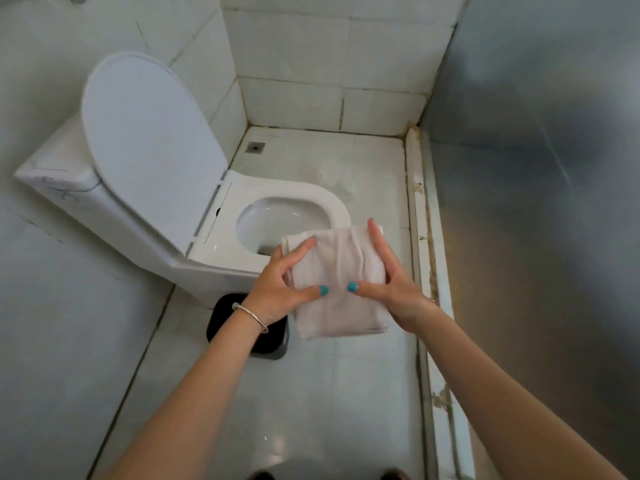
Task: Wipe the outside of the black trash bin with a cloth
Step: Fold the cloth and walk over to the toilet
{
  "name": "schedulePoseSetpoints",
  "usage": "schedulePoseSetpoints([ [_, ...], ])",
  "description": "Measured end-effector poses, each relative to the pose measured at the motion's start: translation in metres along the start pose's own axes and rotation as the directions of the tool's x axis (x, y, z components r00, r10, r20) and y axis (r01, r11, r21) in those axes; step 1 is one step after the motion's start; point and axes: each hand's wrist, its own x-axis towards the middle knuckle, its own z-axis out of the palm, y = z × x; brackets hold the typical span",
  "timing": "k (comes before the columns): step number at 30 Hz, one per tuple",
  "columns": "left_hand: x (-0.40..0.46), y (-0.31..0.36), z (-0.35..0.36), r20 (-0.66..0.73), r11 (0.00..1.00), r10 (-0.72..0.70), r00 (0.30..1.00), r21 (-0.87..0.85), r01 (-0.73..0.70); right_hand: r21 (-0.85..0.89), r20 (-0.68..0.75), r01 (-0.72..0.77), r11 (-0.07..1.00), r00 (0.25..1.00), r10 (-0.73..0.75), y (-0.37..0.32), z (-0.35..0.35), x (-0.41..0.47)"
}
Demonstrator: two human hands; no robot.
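A folded off-white cloth (337,278) hangs in the air in front of me, above the floor and the toilet's front rim. My left hand (277,289) grips its left edge and my right hand (388,282) grips its right edge, thumbs on top. The black trash bin (221,327) stands on the floor below my left wrist, beside the toilet base. My left forearm and wrist bracelet hide much of it.
A white toilet (207,244) with its lid raised stands at the left against the tiled wall. A floor drain (255,147) sits in the far corner. A metal partition (536,202) and a stained sill (424,271) run along the right. White floor tiles (329,393) lie below.
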Motion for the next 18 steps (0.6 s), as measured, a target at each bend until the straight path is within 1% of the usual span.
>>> schedulePoseSetpoints([
  [5, 0.013, -0.099, 0.033, 0.005, 0.998, 0.036, 0.999, 0.042, -0.036, -0.152, 0.027, 0.095, 0.984, 0.995, -0.092, 0.105, -0.012, 0.026],
  [9, 0.020, -0.163, 0.052, -0.013, 0.991, 0.121, 0.993, 0.064, -0.120, -0.189, -0.005, 0.147, 0.971, 0.989, -0.151, 0.175, -0.025, 0.037],
  [13, 0.013, -0.192, 0.070, 0.019, 0.989, 0.138, 0.990, 0.047, -0.139, -0.220, -0.003, 0.176, 0.960, 0.983, -0.181, 0.213, -0.037, 0.034],
  [18, -0.001, -0.189, 0.090, 0.047, 0.981, 0.194, 0.980, 0.005, -0.194, -0.204, 0.007, 0.172, 0.964, 0.985, -0.174, 0.223, -0.052, 0.011],
])
